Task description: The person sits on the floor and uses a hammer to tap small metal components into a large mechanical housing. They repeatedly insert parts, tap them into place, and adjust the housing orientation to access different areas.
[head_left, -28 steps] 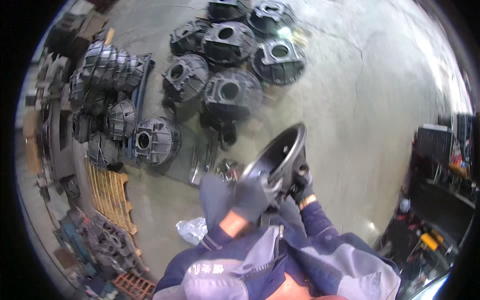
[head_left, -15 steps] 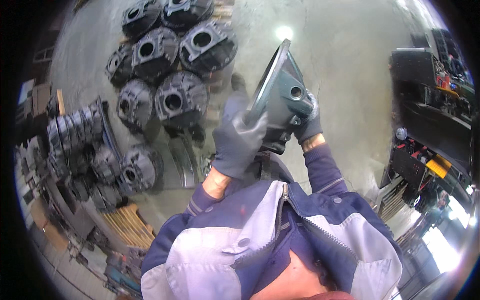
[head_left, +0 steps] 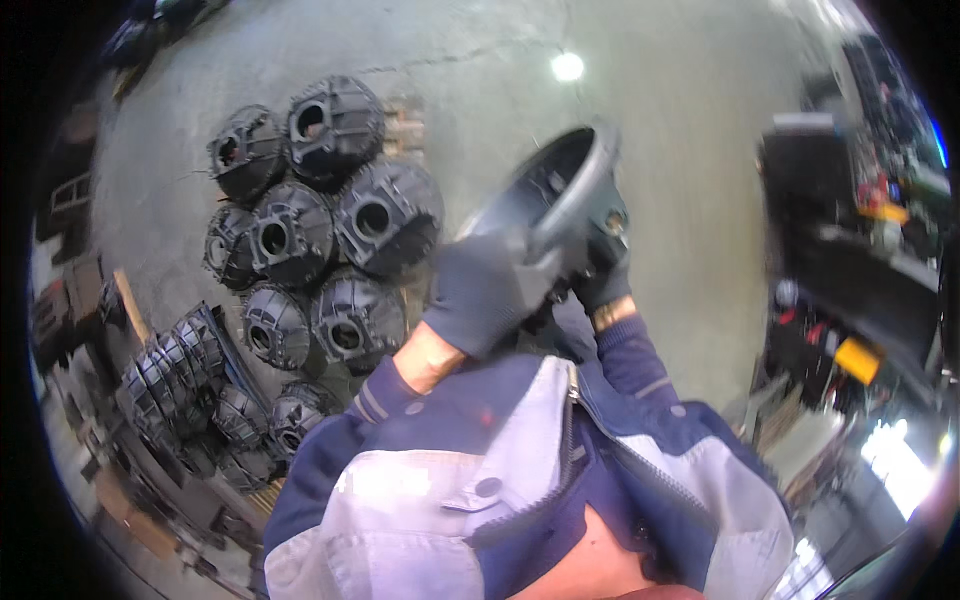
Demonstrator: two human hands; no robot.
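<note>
Both my hands, in dark work gloves, carry a large dark metal bell housing (head_left: 590,185) in front of my chest. Its wide round rim is tilted up, so part of the hollow inside shows. My left hand (head_left: 478,290) is closed on the rim's near left side, the fingers partly hidden behind the metal. On the right, my right hand (head_left: 603,275) grips the housing's narrower side, below a round hole in its wall. Motion blurs the housing and the gloves somewhat.
Several similar housings (head_left: 388,215) stand grouped on pallets to the left. More castings are stacked in a row (head_left: 170,375) at lower left, by a wooden pallet. A dark workbench (head_left: 815,205) with tools and a yellow box (head_left: 857,360) lines the right. Concrete floor (head_left: 690,170) lies ahead.
The housing has tilted, its open rim now turned more toward me. The grouped housings appear lower in the picture, and more floor shows beyond them. Both hands keep their hold.
</note>
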